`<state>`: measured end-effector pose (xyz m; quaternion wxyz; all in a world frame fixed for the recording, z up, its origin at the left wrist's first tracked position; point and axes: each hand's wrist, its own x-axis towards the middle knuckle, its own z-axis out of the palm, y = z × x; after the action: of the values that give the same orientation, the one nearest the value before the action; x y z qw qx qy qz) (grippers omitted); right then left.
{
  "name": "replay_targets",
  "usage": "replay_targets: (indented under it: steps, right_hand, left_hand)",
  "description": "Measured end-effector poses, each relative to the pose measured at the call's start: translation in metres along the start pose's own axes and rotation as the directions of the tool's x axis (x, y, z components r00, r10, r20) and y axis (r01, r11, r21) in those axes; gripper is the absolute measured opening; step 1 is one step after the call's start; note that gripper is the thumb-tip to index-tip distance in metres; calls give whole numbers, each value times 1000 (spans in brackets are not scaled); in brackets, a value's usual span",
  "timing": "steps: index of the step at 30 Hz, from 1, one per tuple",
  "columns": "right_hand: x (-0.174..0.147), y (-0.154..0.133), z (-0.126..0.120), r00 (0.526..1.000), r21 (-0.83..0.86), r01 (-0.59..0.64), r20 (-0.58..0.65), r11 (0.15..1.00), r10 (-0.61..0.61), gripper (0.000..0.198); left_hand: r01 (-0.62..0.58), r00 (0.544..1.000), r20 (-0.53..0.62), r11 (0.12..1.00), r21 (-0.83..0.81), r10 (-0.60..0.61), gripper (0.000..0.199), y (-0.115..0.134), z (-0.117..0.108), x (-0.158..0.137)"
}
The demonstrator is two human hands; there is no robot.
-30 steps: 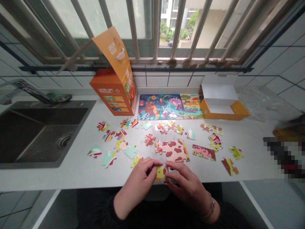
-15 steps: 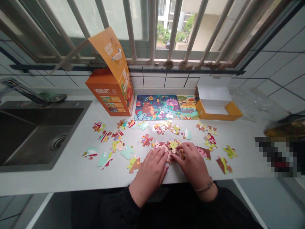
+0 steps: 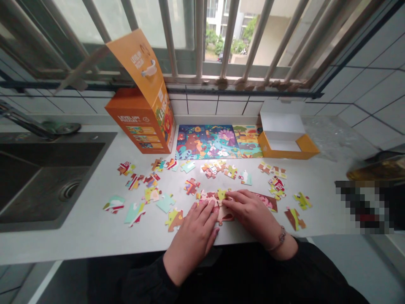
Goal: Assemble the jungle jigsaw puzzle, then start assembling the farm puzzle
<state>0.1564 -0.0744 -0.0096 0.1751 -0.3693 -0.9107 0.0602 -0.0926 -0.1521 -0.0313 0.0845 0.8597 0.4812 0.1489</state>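
Note:
Pink and green puzzle pieces (image 3: 225,214) lie partly joined on the counter in front of me. My left hand (image 3: 195,230) rests flat on their left side, fingers stretched out. From the right, my right hand (image 3: 251,213) reaches over them with its fingers extended, the fingertips pressing on the pieces near a yellow-green piece (image 3: 222,194). Part of the joined section is hidden under both hands. A pink and brown piece (image 3: 267,202) shows just beyond my right hand. Close to my left hand lies a green and brown piece (image 3: 174,220).
Several loose puzzle pieces (image 3: 165,203) are scattered left, right and behind. A picture sheet (image 3: 207,142) lies at the back between an orange puzzle box (image 3: 139,122) and an open yellow box (image 3: 287,153). The sink (image 3: 53,185) is at left, clear plastic wrap (image 3: 329,137) at right.
My right hand has gone from pinching a piece to laying its fingers on the joined pieces. My left hand stays on them. The view has shifted slightly.

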Motion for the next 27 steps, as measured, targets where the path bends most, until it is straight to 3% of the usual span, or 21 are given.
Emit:
replay_targets:
  steps: [8, 19, 23, 27]
  right_hand:
    - [29, 8, 14, 1000, -41, -7, -4, 999, 7, 49]
    - [34, 22, 20, 999, -7, 20, 36, 1000, -19, 57]
    - [35, 23, 22, 999, 15, 14, 29, 1000, -14, 52]
    - [40, 20, 19, 999, 46, -48, 20, 998, 47, 34]
  left_hand:
    - [-13, 1000, -1, 1000, 11, 13, 51, 2, -5, 3]
    - [-13, 998, -60, 1000, 0, 13, 48, 1, -4, 2]
    - [-28, 997, -75, 1000, 15, 29, 46, 1, -3, 2]
    - [-29, 996, -80, 999, 29, 31, 47, 1, -4, 3]
